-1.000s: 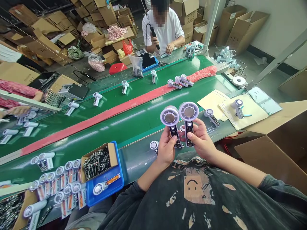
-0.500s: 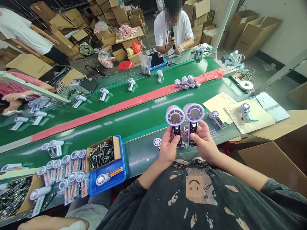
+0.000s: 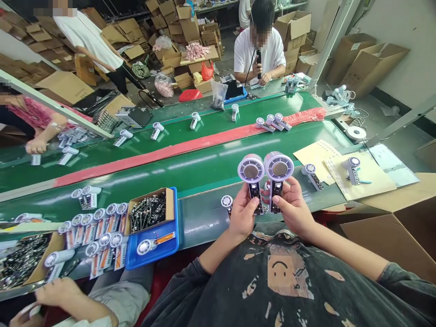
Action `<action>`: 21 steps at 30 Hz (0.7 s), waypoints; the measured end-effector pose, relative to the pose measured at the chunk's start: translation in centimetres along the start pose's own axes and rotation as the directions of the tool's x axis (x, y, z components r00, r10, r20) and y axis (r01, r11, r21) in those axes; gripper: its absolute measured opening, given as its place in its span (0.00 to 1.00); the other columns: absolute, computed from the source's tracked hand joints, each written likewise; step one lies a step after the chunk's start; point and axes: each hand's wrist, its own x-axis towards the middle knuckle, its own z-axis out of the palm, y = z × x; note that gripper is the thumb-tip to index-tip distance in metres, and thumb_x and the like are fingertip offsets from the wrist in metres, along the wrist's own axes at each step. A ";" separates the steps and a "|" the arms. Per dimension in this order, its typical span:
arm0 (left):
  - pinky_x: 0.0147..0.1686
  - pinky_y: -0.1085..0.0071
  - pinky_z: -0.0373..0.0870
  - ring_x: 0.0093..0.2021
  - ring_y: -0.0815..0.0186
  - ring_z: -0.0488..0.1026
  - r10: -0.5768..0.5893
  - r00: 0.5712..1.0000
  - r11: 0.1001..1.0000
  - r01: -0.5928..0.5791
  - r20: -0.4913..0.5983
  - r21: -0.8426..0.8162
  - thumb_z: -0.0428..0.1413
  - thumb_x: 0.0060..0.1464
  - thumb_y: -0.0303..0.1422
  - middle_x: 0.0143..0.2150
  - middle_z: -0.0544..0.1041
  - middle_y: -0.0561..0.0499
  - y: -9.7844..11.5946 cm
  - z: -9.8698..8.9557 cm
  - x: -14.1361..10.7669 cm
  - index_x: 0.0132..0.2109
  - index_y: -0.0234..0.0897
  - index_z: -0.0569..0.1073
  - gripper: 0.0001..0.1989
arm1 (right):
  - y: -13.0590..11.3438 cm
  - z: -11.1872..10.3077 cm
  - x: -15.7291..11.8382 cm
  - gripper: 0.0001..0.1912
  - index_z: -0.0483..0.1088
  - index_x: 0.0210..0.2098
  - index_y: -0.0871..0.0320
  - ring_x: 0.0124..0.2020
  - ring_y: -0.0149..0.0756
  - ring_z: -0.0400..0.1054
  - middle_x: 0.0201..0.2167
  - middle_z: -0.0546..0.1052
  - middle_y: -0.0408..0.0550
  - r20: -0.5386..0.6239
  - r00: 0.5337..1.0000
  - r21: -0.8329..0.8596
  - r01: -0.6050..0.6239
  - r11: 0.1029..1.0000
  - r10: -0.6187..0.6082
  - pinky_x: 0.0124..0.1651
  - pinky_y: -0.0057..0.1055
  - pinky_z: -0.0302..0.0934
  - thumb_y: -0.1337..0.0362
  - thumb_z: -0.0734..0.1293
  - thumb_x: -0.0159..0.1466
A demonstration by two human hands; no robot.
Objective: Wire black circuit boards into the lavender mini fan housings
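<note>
Two purple handheld fans are held upright side by side in front of my chest, their round heads touching or nearly so. My left hand is closed around the handle of the left fan, thumb on its exposed black circuit board. Closed on the right fan is my right hand, its thumb likewise pressed on the board. Behind my left hand, a third fan lies on the bench, partly hidden. Another is mostly covered by the held handles.
A blue tray with a fan and a box of circuit boards is to the left, beside rows of fans. Beyond runs the green conveyor with a red strip. Yellow sheets and an open carton lie right. Co-workers sit across and at left.
The view has shifted slightly, so the scene sits lower and further right. Both fans stay in my hands. At far left a standing person has moved, and a neighbour's hand at lower left has risen.
</note>
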 end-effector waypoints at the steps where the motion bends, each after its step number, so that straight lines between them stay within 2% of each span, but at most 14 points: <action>1: 0.57 0.57 0.69 0.57 0.53 0.73 0.001 1.000 1.000 -0.001 0.000 0.007 0.65 0.49 0.42 0.54 0.78 0.45 -0.2 0.2 0.0 0.58 0.43 0.73 0.29 | -0.1 -0.2 -0.1 0.30 0.58 0.52 0.42 0.44 0.39 0.73 0.51 0.70 0.45 -0.007 1.000 0.000 -0.003 1.000 0.003 0.47 0.44 0.72 0.56 0.76 0.57; 7: 0.64 0.56 0.62 0.61 0.55 0.69 0.007 1.000 1.000 -0.007 0.000 0.030 0.64 0.51 0.40 0.57 0.76 0.47 -1.7 1.7 0.2 0.59 0.46 0.72 0.27 | -0.9 -2.4 -0.4 0.27 0.60 0.51 0.43 0.43 0.39 0.73 0.51 0.69 0.44 -0.032 0.999 0.022 -0.032 0.999 0.033 0.46 0.44 0.72 0.56 0.75 0.58; 13: 0.64 0.56 0.62 0.61 0.55 0.69 -0.005 0.999 0.990 0.012 -0.052 0.140 0.63 0.53 0.41 0.60 0.74 0.46 -3.7 3.7 0.6 0.60 0.46 0.71 0.27 | -1.1 -5.6 -0.2 0.24 0.61 0.49 0.45 0.42 0.39 0.74 0.47 0.71 0.44 -0.080 0.996 0.033 -0.048 0.998 0.050 0.43 0.41 0.73 0.56 0.75 0.58; 16: 0.65 0.56 0.61 0.63 0.55 0.67 -0.024 0.998 0.985 0.034 -0.062 0.172 0.63 0.53 0.42 0.60 0.74 0.46 -4.5 5.6 0.9 0.60 0.46 0.71 0.28 | -1.6 -7.7 0.0 0.25 0.61 0.49 0.44 0.42 0.39 0.74 0.48 0.71 0.44 -0.084 0.994 0.084 -0.062 0.995 0.069 0.47 0.45 0.72 0.56 0.75 0.57; 21: 0.64 0.55 0.62 0.62 0.53 0.68 -0.069 0.995 0.986 0.079 -0.074 0.150 0.63 0.52 0.43 0.59 0.74 0.45 -6.7 10.4 1.8 0.61 0.45 0.70 0.29 | -3.4 -12.3 0.3 0.26 0.62 0.48 0.44 0.43 0.40 0.74 0.47 0.72 0.43 -0.086 0.994 0.136 -0.062 0.989 0.074 0.50 0.47 0.71 0.56 0.76 0.56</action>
